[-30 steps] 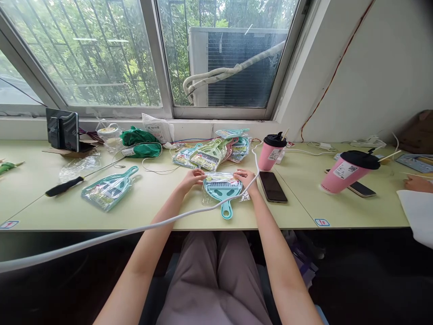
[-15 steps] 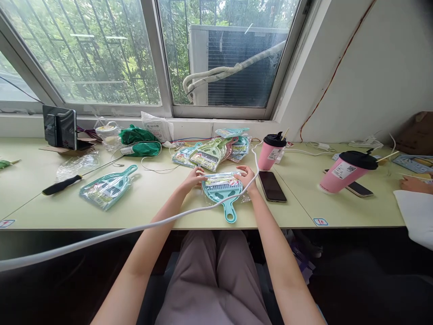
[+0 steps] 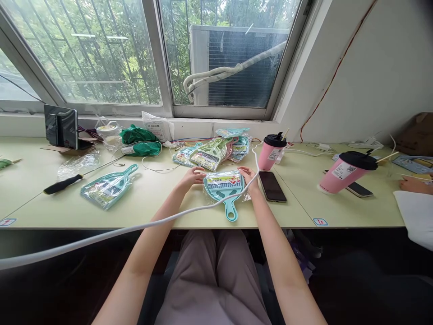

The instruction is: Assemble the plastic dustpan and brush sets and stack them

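Observation:
A teal dustpan set (image 3: 224, 193) in clear wrapping lies on the table before me, its handle toward the front edge. At its upper left corner is my left hand (image 3: 193, 177), fingers apart and holding nothing. My right hand (image 3: 248, 177) is at the upper right corner, its fingers on the wrapping; whether they pinch it is hard to see. Behind lies a pile of wrapped dustpan sets (image 3: 211, 153) in teal, green and pink. Another wrapped teal set (image 3: 107, 188) lies to the left.
A white cable (image 3: 135, 229) crosses in front of the view. Right of my hands are a phone (image 3: 272, 187) and pink cups (image 3: 269, 155). A black-handled tool (image 3: 62, 184) and green bundle (image 3: 140, 141) are left. Another person's hand (image 3: 415, 184) is far right.
My left hand has loosened from the wrapping corner, its fingers now spread a little. The dustpan set has shifted slightly right and lies flatter.

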Motion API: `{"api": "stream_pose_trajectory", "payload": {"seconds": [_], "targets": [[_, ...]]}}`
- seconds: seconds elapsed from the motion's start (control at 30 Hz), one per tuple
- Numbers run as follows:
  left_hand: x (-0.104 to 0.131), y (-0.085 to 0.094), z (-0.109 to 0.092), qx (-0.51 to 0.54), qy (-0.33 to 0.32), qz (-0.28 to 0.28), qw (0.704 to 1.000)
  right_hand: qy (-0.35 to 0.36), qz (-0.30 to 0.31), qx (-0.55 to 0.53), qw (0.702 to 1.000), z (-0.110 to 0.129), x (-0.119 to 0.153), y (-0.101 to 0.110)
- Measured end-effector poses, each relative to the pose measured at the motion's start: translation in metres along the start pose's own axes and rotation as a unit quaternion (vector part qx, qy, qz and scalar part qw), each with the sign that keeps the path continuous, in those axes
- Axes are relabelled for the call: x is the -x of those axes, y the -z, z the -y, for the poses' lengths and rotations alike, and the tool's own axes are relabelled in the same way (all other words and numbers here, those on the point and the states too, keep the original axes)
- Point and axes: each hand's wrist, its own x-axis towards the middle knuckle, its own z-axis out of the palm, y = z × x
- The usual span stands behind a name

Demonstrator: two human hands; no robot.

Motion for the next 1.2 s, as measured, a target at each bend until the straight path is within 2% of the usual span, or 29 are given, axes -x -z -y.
{"api": "stream_pose_trajectory", "payload": {"seconds": [0.13, 0.23, 0.4, 0.47, 0.57, 0.73, 0.87, 0.93, 1.1, 1.13, 1.2], "targets": [[0.002, -0.006, -0.002, -0.092, 0.016, -0.021, 0.995, 0.013, 0.014, 0.037, 0.999, 0.004, 0.003, -0.003], [0.003, -0.010, -0.002, -0.154, 0.024, -0.007, 0.988, 0.031, 0.049, 0.056, 0.997, 0.007, 0.006, -0.006], [0.001, -0.013, 0.001, -0.213, -0.042, 0.031, 0.976, -0.023, 0.146, 0.086, 0.985, 0.008, 0.014, -0.013], [0.002, -0.013, 0.000, -0.222, -0.049, 0.038, 0.973, -0.037, 0.166, 0.106, 0.980, 0.009, 0.017, -0.015], [0.006, -0.009, -0.005, -0.210, -0.029, 0.053, 0.976, -0.040, 0.156, 0.105, 0.981, 0.011, 0.017, -0.014], [0.012, 0.004, -0.014, -0.122, 0.019, 0.067, 0.990, -0.065, 0.128, 0.011, 0.990, 0.011, 0.012, -0.007], [0.014, 0.005, -0.015, -0.143, 0.028, 0.074, 0.986, -0.068, 0.120, 0.011, 0.990, 0.010, 0.012, -0.008], [0.016, 0.001, -0.015, -0.161, 0.040, 0.106, 0.980, -0.078, 0.144, -0.007, 0.986, 0.012, 0.015, -0.012], [0.020, -0.007, -0.011, -0.149, 0.057, 0.240, 0.958, -0.131, 0.244, -0.055, 0.959, 0.024, 0.025, -0.018], [0.019, -0.006, -0.009, -0.126, 0.048, 0.247, 0.960, -0.130, 0.253, -0.061, 0.957, 0.027, 0.025, -0.017], [0.014, -0.003, -0.006, -0.053, 0.013, 0.215, 0.975, -0.088, 0.244, -0.048, 0.965, 0.033, 0.025, -0.013]]}}
